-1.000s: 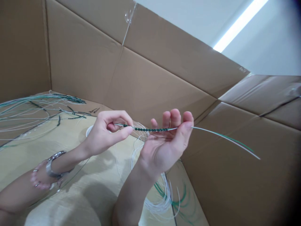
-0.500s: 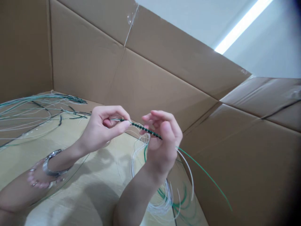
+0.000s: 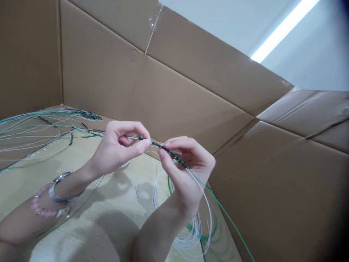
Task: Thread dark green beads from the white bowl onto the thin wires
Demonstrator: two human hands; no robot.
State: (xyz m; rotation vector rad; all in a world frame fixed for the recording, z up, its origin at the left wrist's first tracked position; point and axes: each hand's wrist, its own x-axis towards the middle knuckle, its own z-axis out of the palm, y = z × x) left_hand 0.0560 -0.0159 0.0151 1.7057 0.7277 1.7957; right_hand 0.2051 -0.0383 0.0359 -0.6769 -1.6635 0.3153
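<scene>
A dark green strand (image 3: 174, 155), bumpy like a braid or small beads, stretches between my two hands, tilted down to the right. My left hand (image 3: 120, 145) pinches its upper end between thumb and forefinger. A short way along, the thumb and forefinger of my right hand (image 3: 188, 163) are closed on the same strand. From its lower end a white cord (image 3: 208, 203) and a green cord (image 3: 229, 217) trail down past my right wrist. Whether the bumps are beads or knots, I cannot tell.
Loops of white cord (image 3: 188, 242) lie below my right forearm. At left, a bundle of green and white cords (image 3: 32, 118) with dark green ends spreads over the pale work surface (image 3: 92, 218). Tall cardboard walls (image 3: 191, 105) enclose the back and right.
My right hand has turned, and its loosely curled fingers have closed into a pinch on the strand, nearer my left hand. The trailing cords have swung left. My left hand keeps its pinch.
</scene>
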